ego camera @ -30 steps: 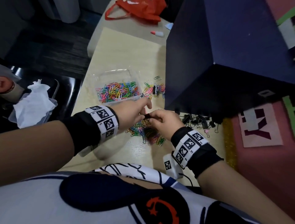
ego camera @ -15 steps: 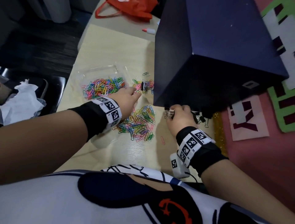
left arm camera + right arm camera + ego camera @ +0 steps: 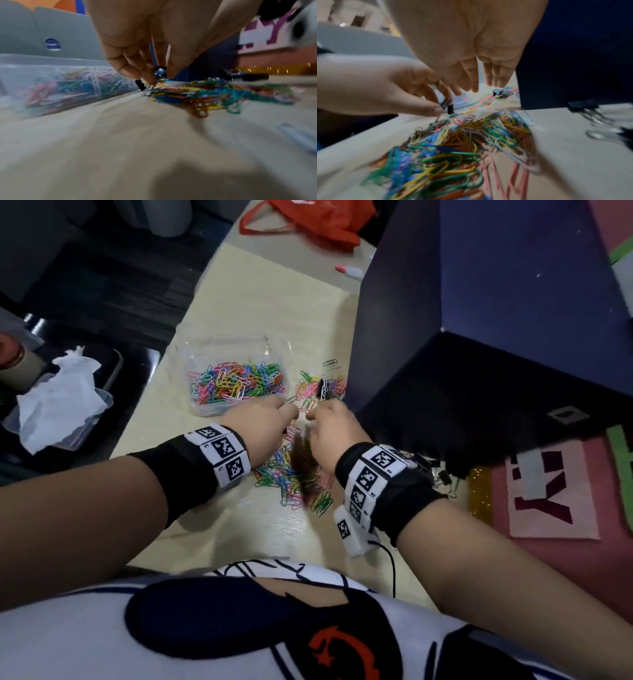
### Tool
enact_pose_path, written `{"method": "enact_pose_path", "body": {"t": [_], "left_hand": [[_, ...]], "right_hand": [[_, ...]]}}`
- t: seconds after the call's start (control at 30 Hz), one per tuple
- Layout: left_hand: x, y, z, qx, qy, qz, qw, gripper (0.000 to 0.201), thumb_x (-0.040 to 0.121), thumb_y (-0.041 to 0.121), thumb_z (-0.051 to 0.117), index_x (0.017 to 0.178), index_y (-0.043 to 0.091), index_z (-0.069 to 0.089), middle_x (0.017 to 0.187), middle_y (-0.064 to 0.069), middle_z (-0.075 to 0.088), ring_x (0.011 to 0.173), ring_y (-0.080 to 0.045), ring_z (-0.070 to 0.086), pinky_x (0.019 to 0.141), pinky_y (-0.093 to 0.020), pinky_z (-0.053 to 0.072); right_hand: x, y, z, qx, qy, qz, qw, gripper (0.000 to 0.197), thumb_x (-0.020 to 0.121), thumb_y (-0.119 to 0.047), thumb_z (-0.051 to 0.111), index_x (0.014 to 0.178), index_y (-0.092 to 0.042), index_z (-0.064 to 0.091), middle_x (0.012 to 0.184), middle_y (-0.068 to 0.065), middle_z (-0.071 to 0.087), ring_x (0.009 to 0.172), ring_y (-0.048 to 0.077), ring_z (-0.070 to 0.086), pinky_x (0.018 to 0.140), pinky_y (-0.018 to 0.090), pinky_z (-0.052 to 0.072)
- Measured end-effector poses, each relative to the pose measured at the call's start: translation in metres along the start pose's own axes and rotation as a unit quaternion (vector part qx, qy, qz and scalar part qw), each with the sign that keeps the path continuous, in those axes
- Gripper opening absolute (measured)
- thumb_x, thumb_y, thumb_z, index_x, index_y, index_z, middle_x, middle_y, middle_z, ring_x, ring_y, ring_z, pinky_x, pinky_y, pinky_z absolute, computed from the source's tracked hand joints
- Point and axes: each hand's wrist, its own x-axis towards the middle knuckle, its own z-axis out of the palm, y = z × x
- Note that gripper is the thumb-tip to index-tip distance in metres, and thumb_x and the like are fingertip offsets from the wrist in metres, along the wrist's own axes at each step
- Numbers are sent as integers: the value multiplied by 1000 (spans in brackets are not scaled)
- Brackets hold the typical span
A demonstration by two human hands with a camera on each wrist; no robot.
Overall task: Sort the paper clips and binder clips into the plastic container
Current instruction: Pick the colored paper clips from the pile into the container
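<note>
A clear plastic container [image 3: 205, 361] holds coloured paper clips [image 3: 236, 383]. In front of it lies a loose pile of paper clips [image 3: 294, 477]. My left hand [image 3: 291, 414] hangs over the pile's far edge and pinches a small black binder clip [image 3: 450, 108] between thumb and fingers. My right hand [image 3: 315, 416] is close beside it, fingers [image 3: 496, 78] straight and holding nothing. A second small heap of clips with a black binder clip [image 3: 322, 389] lies beyond the hands. More black binder clips [image 3: 435, 470] lie at the foot of the box, to the right.
A big dark blue box [image 3: 479, 337] stands on the table's right side, close to my right hand. An orange bag [image 3: 318, 217] and a marker [image 3: 349, 271] lie at the far end. White tissue [image 3: 58, 402] sits on a tray beyond the table's left edge.
My right hand has come left from the binder clips at the box's foot and now meets the left hand above the paper clip pile. The left hand now pinches a black binder clip.
</note>
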Motion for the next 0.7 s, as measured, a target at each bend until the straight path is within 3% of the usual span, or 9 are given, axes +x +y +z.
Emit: {"method": "enact_pose_path", "body": {"t": [0.1,0.23,0.33,0.43,0.57,0.7], "left_hand": [[-11,-3,-3,-61,14,-18,998,44,83,12,57,126,13,50,117,-12,49,98,-35,57,79,-40,48],[-25,-7,-7,-91,13,-34,995,39,83,18,56,122,14,54,118,-8,48,99,-31,57,82,-38,50],[-31,-9,-10,-106,11,-43,993,35,84,23,58,118,15,56,117,-6,47,96,-26,59,83,-37,50],[-33,-10,-11,-122,10,-51,991,33,82,22,60,114,17,55,116,-5,47,92,-25,60,80,-34,50],[-32,-8,-14,-136,9,-57,989,33,82,20,61,114,18,54,115,-5,46,90,-24,60,77,-31,49],[-31,-1,-17,-124,27,-57,990,30,86,27,59,115,21,54,114,-4,50,93,-25,59,77,-36,52]], "right_hand": [[24,-12,6,-75,-5,29,997,47,92,-13,48,137,-7,39,153,11,18,138,30,26,110,38,28],[47,-19,6,-115,-30,87,989,56,95,-14,45,147,-8,25,159,8,3,139,31,25,107,40,33],[48,-21,5,-188,-64,59,978,51,96,-13,41,144,-2,29,152,18,19,135,34,29,106,40,34],[39,-19,6,-185,-50,45,980,39,93,-3,38,132,-4,42,134,18,37,120,34,46,94,41,44],[20,-12,6,-126,-35,8,991,34,90,1,38,122,-8,47,120,16,46,107,36,53,81,40,46],[4,-7,-1,-21,25,11,999,31,92,-8,44,122,-16,49,120,10,53,104,32,57,81,36,46]]}}
